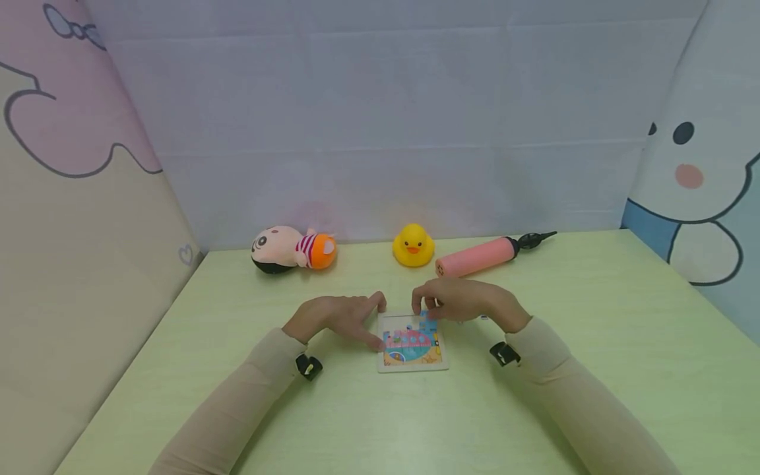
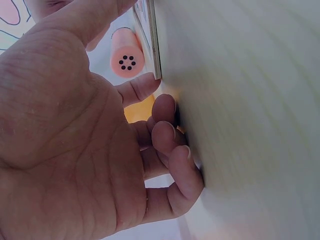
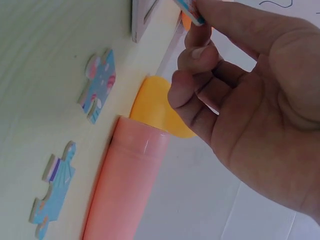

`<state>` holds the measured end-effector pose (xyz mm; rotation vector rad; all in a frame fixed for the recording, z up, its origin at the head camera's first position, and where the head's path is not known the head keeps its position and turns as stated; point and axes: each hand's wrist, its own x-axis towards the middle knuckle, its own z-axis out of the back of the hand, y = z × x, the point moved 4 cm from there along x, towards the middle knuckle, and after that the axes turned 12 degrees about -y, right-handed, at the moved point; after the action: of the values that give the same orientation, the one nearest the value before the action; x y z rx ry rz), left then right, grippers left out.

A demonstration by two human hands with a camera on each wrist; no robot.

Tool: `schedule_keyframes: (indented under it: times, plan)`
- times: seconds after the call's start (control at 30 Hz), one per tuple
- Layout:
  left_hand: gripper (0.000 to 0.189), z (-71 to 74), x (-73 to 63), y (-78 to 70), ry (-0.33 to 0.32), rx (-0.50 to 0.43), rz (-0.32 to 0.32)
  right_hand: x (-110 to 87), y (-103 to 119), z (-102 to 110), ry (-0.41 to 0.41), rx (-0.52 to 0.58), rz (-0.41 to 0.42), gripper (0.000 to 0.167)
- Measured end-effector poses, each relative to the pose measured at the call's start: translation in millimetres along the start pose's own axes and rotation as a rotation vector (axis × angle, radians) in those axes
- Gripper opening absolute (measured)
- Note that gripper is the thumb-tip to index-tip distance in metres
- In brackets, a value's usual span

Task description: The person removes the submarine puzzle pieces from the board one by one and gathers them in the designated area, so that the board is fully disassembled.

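My left hand [image 1: 341,318] is spread at the left side of a shallow jigsaw puzzle tray [image 1: 413,369], its thumb on the left rim and its index fingertip at the upper left corner. In the left wrist view, its other fingers [image 2: 186,172] curl loosely against the tabletop. Between thumb and fingers, my right hand [image 1: 460,300] pinches a blue puzzle piece [image 3: 190,11] over the tray's upper right corner. Joined pieces with a pink and teal picture [image 1: 410,346] fill the tray's lower part; its bare backing shows at the upper left.
Two loose puzzle pieces, one with pink patches [image 3: 101,87] and one mostly blue [image 3: 56,187], lie right of the tray. Behind stand a yellow rubber duck [image 1: 413,246], a pink hand pump [image 1: 477,257] lying down, and a doll [image 1: 293,249] on its side. A pale curtain [image 1: 380,132] backs the table.
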<state>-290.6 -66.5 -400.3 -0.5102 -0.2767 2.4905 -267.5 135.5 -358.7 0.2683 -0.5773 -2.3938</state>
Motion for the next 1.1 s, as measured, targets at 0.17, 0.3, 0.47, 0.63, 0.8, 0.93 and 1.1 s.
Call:
schedule_keyframes:
  times: [0.17,0.3,0.47,0.63,0.8,0.93,1.1]
  plan:
    - [0.068,-0.2,-0.1,-0.8,0.001,-0.01,-0.014,-0.5,-1.4,0.1,0.011,0.004,-0.017,0.013]
    - [0.067,-2.3,1.4,1.3,-0.004,0.006,-0.013,-1.7,-3.0,1.0,0.013,0.021,-0.024,0.013]
    - [0.068,-1.9,1.5,0.8,-0.009,0.008,-0.013,-3.8,-4.2,4.1,0.012,0.037,-0.02,0.013]
    - [0.068,-3.2,2.6,2.1,-0.005,0.023,0.004,-5.7,-4.4,6.6,0.015,0.042,0.003,0.012]
    - [0.068,-1.1,0.3,-0.7,-0.004,-0.01,0.0,-7.2,-5.4,10.6,0.024,0.063,-0.016,0.012]
    - [0.069,1.0,-1.7,-2.0,-0.006,-0.028,-0.006,-7.7,-6.7,14.1,0.024,0.061,-0.016,0.012]
    - [0.068,1.4,-2.2,-1.4,0.002,-0.026,-0.012,-9.2,-8.1,17.5,0.021,0.065,0.005,0.012]
